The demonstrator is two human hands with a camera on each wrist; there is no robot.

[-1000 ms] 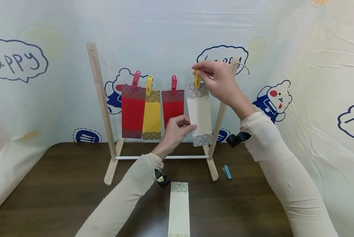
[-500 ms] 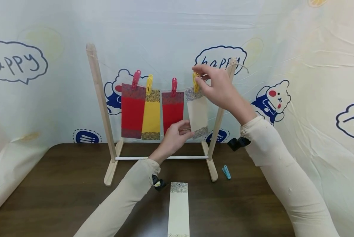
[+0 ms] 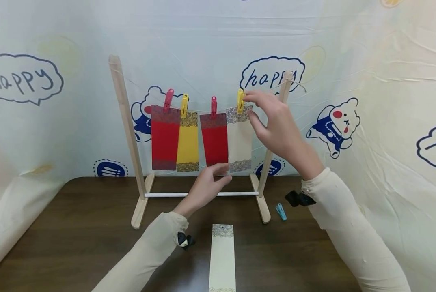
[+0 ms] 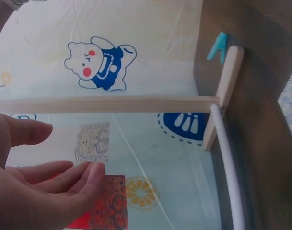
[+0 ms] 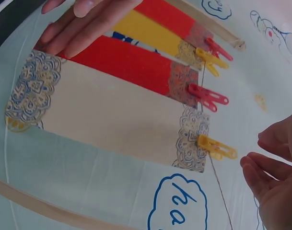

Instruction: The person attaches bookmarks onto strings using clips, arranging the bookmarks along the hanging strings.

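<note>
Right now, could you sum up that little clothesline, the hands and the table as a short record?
Frame: wooden frame with a string across
Hanging, left to right in the head view: first red card, yellow card, second red card, white card
Pegs, same order: first red peg, first yellow peg, second red peg, second yellow peg
Left hand: by the second red card's lower end, gripping nothing; contact unclear
Right hand: beside the second yellow peg, not gripping it
On the table: loose card, blue peg
</note>
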